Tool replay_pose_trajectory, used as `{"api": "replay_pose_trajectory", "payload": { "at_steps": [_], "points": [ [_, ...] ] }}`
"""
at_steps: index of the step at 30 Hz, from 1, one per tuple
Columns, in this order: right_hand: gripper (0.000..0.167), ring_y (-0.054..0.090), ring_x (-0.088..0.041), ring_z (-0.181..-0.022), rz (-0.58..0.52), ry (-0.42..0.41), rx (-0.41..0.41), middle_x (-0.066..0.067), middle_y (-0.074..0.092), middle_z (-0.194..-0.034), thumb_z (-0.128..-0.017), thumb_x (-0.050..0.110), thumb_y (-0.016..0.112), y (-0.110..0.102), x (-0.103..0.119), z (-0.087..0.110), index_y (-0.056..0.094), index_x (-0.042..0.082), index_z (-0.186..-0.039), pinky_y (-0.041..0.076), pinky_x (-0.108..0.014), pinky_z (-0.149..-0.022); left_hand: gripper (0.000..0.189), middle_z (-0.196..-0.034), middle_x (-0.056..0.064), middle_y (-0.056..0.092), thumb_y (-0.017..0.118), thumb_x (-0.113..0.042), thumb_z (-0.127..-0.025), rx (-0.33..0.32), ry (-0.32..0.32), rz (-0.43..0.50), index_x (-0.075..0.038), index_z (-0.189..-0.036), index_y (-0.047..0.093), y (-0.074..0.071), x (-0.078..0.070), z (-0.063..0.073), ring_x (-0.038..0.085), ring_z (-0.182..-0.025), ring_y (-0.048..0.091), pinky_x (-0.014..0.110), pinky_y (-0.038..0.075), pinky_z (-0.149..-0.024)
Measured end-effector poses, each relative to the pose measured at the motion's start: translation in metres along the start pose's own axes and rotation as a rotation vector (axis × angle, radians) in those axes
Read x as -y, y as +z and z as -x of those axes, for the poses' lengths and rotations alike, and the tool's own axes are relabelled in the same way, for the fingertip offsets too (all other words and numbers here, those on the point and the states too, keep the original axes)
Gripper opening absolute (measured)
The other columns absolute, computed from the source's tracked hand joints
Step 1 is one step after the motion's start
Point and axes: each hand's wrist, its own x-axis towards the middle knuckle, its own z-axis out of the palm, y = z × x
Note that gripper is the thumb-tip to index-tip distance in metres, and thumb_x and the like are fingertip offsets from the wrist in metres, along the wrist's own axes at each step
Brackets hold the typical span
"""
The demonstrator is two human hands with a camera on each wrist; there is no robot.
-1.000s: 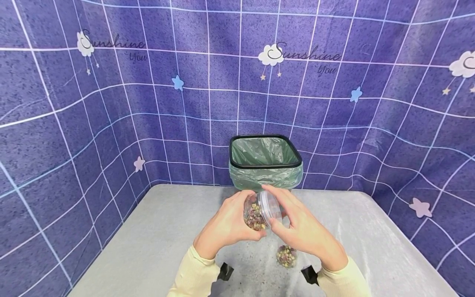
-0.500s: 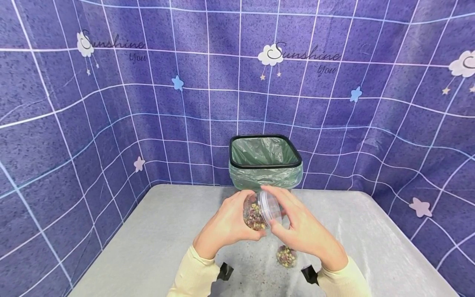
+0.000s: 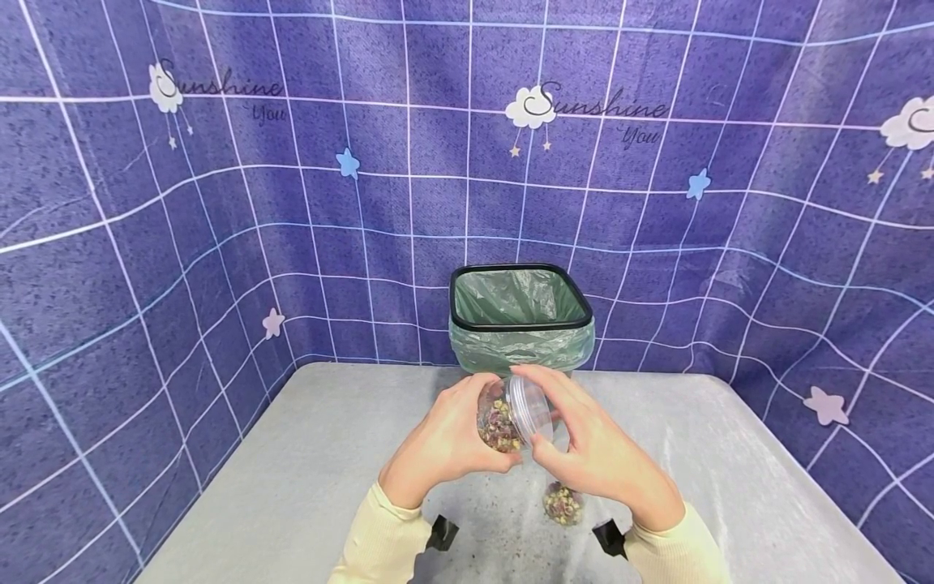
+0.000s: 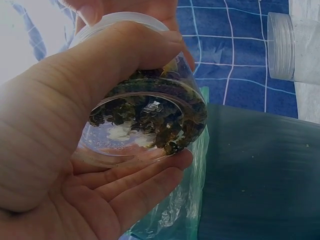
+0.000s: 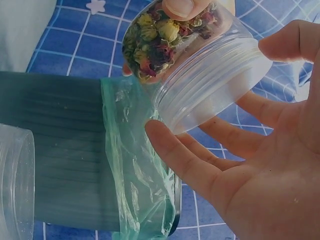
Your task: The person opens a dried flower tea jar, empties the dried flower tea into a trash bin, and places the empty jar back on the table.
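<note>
In the head view my left hand [image 3: 456,434] grips a clear plastic jar [image 3: 498,426] tilted on its side, with dried flower buds inside. My right hand [image 3: 594,438] holds the jar's clear screw lid [image 3: 531,410] between thumb and fingers. In the right wrist view the ridged lid [image 5: 215,82] sits over the jar's mouth, with the thumb touching its edge. The left wrist view shows the jar's base [image 4: 135,125], with the left thumb over the wall and the fingers beneath. A second clear jar [image 3: 563,504] with dried flowers stands on the table below the right hand.
A bin [image 3: 521,324] with a black rim and green plastic liner stands behind the hands at the table's far edge. Dark crumbs lie on the grey table [image 3: 328,454]. A purple grid-patterned curtain [image 3: 409,203] surrounds the table.
</note>
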Motion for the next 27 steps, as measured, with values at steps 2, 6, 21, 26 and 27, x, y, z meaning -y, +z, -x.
{"api": "replay_pose_trajectory", "payload": {
  "at_steps": [2, 6, 21, 26, 27],
  "points": [
    [0.085, 0.052, -0.016, -0.130, -0.002, -0.002, 0.000, 0.005, 0.047, -0.154, -0.081, 0.008, 0.068, 0.0000, 0.0003, 0.0000, 0.038, 0.029, -0.157, 0.058, -0.037, -0.089, 0.089, -0.117, 0.002, 0.068, 0.096, -0.033, -0.058, 0.000, 0.000, 0.000, -0.009, -0.134, 0.057, -0.0001, 0.0000, 0.0001, 0.016, -0.104, 0.064, 0.036, 0.055, -0.092],
    [0.085, 0.051, -0.016, -0.132, 0.001, -0.009, 0.001, 0.006, 0.046, -0.155, -0.080, 0.009, 0.069, -0.0006, 0.0008, -0.0002, 0.039, 0.027, -0.157, 0.057, -0.037, -0.089, 0.089, -0.118, 0.001, 0.068, 0.096, -0.033, -0.058, -0.001, 0.002, 0.004, -0.009, -0.134, 0.057, -0.0003, -0.0003, -0.0002, 0.016, -0.106, 0.064, 0.036, 0.055, -0.093],
    [0.080, 0.047, -0.015, -0.137, 0.037, -0.031, -0.006, 0.006, 0.042, -0.159, -0.078, 0.008, 0.070, -0.0015, 0.0015, 0.0013, 0.044, 0.023, -0.153, 0.052, -0.034, -0.091, 0.088, -0.118, 0.001, 0.068, 0.097, -0.033, -0.057, -0.004, 0.014, -0.001, -0.010, -0.133, 0.058, 0.0004, 0.0002, -0.0009, 0.015, -0.106, 0.064, 0.036, 0.055, -0.093],
    [0.080, 0.046, -0.014, -0.139, 0.032, -0.039, -0.015, 0.008, 0.040, -0.160, -0.077, 0.008, 0.069, -0.0015, 0.0013, 0.0017, 0.046, 0.024, -0.151, 0.053, -0.036, -0.092, 0.086, -0.115, -0.003, 0.068, 0.097, -0.031, -0.056, -0.006, 0.020, 0.016, -0.012, -0.131, 0.059, 0.0004, 0.0003, -0.0013, 0.013, -0.102, 0.064, 0.034, 0.055, -0.089],
    [0.080, 0.046, -0.014, -0.139, 0.031, -0.041, -0.017, 0.008, 0.040, -0.160, -0.077, 0.008, 0.069, -0.0016, 0.0015, 0.0016, 0.046, 0.024, -0.151, 0.053, -0.036, -0.093, 0.086, -0.114, -0.004, 0.068, 0.097, -0.030, -0.056, -0.007, 0.021, 0.019, -0.012, -0.131, 0.059, 0.0003, 0.0003, -0.0014, 0.013, -0.101, 0.064, 0.033, 0.056, -0.089]
  ]
}}
